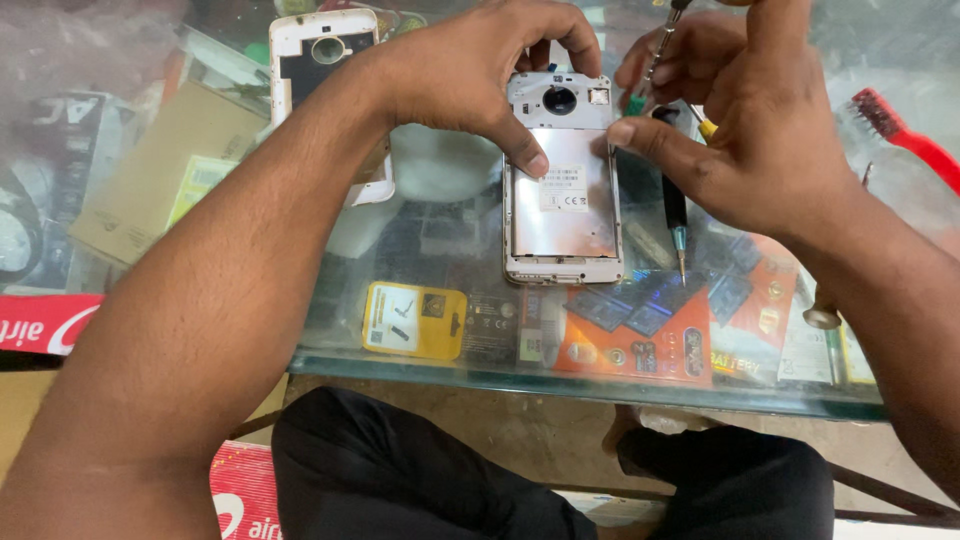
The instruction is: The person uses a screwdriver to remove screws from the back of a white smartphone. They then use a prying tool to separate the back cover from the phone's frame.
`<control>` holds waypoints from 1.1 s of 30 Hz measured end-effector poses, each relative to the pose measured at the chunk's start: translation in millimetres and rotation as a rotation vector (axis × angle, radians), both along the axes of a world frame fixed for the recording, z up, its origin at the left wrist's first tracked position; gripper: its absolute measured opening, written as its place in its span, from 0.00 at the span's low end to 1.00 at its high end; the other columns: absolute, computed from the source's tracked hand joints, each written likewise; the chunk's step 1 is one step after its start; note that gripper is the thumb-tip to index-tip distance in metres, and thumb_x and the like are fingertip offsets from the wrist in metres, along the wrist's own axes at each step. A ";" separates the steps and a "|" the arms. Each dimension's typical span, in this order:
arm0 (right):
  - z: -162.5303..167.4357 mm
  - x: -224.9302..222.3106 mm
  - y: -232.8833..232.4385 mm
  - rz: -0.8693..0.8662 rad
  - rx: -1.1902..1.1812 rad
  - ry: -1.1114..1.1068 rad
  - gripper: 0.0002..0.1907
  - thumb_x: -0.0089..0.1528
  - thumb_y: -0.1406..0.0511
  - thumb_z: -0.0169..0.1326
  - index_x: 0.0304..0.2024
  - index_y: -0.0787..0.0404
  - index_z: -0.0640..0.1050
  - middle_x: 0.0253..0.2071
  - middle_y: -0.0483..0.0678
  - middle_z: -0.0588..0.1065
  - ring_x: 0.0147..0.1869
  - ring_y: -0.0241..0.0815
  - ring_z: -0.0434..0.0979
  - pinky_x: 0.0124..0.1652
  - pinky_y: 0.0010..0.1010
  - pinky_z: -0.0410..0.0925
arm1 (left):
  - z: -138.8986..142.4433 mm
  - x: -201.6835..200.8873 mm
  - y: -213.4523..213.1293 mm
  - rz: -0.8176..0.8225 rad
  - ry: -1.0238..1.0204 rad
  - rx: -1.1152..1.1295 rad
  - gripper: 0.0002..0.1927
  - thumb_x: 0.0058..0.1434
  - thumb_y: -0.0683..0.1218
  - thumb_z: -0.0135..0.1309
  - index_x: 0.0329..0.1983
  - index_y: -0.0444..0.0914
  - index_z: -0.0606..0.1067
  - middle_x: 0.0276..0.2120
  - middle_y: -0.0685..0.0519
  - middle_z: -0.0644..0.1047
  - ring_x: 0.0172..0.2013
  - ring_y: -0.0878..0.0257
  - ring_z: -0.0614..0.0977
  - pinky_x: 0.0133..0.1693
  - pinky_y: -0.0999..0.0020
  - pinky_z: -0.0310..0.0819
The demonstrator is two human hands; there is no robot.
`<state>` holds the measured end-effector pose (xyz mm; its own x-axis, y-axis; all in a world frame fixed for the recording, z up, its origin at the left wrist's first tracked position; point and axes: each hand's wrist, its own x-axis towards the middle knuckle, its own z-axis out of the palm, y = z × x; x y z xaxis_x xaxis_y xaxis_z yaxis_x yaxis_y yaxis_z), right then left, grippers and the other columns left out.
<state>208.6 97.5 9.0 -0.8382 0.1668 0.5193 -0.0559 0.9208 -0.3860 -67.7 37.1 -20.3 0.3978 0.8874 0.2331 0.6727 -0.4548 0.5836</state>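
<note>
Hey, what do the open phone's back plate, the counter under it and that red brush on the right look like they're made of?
Phone back plate: likely bare metal, since it has a dull silver sheen with soft reflections.
Counter: clear glass, because packages show through it and its front edge looks greenish.
Brush: glossy red handle, probably plastic; the bristles are too blurred to judge.

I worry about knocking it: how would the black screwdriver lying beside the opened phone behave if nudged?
The black screwdriver is slim and round, so it would probably roll on the smooth glass counter. It looks stiff and light, and lies close to the right hand.
</note>
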 end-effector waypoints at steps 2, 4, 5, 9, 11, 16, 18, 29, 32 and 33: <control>-3.3 -1.5 1.0 -0.055 0.014 -0.007 0.38 0.69 0.75 0.66 0.64 0.61 0.49 0.46 0.58 0.75 0.48 0.45 0.82 0.50 0.30 0.78 | -0.3 0.2 -0.3 -0.023 -0.008 0.018 0.44 0.38 0.49 0.81 0.59 0.41 0.74 0.48 0.54 0.77 0.49 0.59 0.76 0.47 0.62 0.75; -5.4 -2.9 2.6 -0.112 -0.015 -0.025 0.37 0.68 0.73 0.66 0.63 0.63 0.51 0.43 0.56 0.75 0.46 0.43 0.82 0.47 0.30 0.79 | -0.6 0.1 -0.6 -0.047 -0.007 0.047 0.44 0.38 0.49 0.81 0.59 0.40 0.74 0.51 0.54 0.77 0.49 0.58 0.76 0.48 0.61 0.75; -5.2 -2.9 4.2 -0.130 0.002 -0.030 0.37 0.67 0.73 0.66 0.64 0.64 0.52 0.41 0.56 0.75 0.45 0.44 0.82 0.45 0.31 0.78 | -0.7 0.1 -0.9 -0.063 -0.005 0.062 0.44 0.39 0.49 0.81 0.60 0.40 0.74 0.52 0.55 0.77 0.49 0.58 0.76 0.48 0.61 0.75; -2.9 -1.2 5.2 -0.110 0.010 -0.042 0.37 0.66 0.76 0.67 0.64 0.67 0.54 0.38 0.56 0.75 0.44 0.45 0.82 0.44 0.32 0.77 | 0.0 1.4 -2.7 -0.027 0.005 0.034 0.44 0.38 0.50 0.80 0.59 0.41 0.74 0.50 0.55 0.77 0.49 0.58 0.76 0.47 0.61 0.75; -1.7 -2.0 6.1 -0.108 -0.072 -0.071 0.35 0.68 0.77 0.66 0.63 0.65 0.54 0.38 0.56 0.75 0.43 0.44 0.82 0.47 0.32 0.78 | 1.3 2.3 -3.3 -0.019 0.008 0.030 0.44 0.38 0.50 0.80 0.60 0.41 0.74 0.50 0.55 0.77 0.49 0.58 0.77 0.47 0.61 0.75; -2.8 -1.0 4.3 0.013 -0.191 -0.069 0.34 0.71 0.81 0.57 0.64 0.66 0.48 0.43 0.58 0.75 0.51 0.46 0.84 0.51 0.32 0.79 | 2.7 2.1 -4.0 -0.020 0.015 0.044 0.43 0.38 0.50 0.80 0.59 0.41 0.75 0.50 0.54 0.77 0.49 0.58 0.77 0.48 0.61 0.75; -2.9 -0.6 5.2 0.057 -0.135 -0.074 0.34 0.70 0.84 0.54 0.66 0.67 0.46 0.46 0.60 0.76 0.52 0.48 0.84 0.53 0.34 0.79 | 2.4 1.0 -3.9 -0.040 -0.006 0.051 0.43 0.38 0.49 0.80 0.59 0.40 0.75 0.52 0.54 0.78 0.50 0.58 0.77 0.48 0.61 0.75; -6.5 -2.6 4.0 -0.075 0.151 0.053 0.32 0.70 0.72 0.67 0.59 0.69 0.55 0.40 0.56 0.77 0.44 0.45 0.84 0.45 0.30 0.78 | 1.9 1.6 -0.7 -0.057 -0.007 0.052 0.44 0.38 0.50 0.80 0.60 0.40 0.74 0.53 0.55 0.77 0.51 0.58 0.76 0.49 0.60 0.75; -3.5 -4.2 -0.1 -0.178 0.118 0.025 0.26 0.69 0.70 0.69 0.52 0.71 0.61 0.36 0.55 0.78 0.40 0.43 0.85 0.42 0.31 0.78 | 2.2 2.7 -0.3 -0.031 0.016 0.035 0.45 0.37 0.51 0.80 0.60 0.41 0.75 0.53 0.56 0.78 0.50 0.58 0.76 0.48 0.60 0.76; -1.3 -3.7 -1.2 -0.187 0.123 0.018 0.25 0.69 0.70 0.69 0.50 0.70 0.62 0.35 0.55 0.78 0.40 0.44 0.85 0.41 0.32 0.78 | 2.4 3.2 -0.4 -0.026 0.021 0.035 0.45 0.37 0.51 0.80 0.60 0.41 0.75 0.53 0.55 0.78 0.50 0.58 0.76 0.48 0.60 0.76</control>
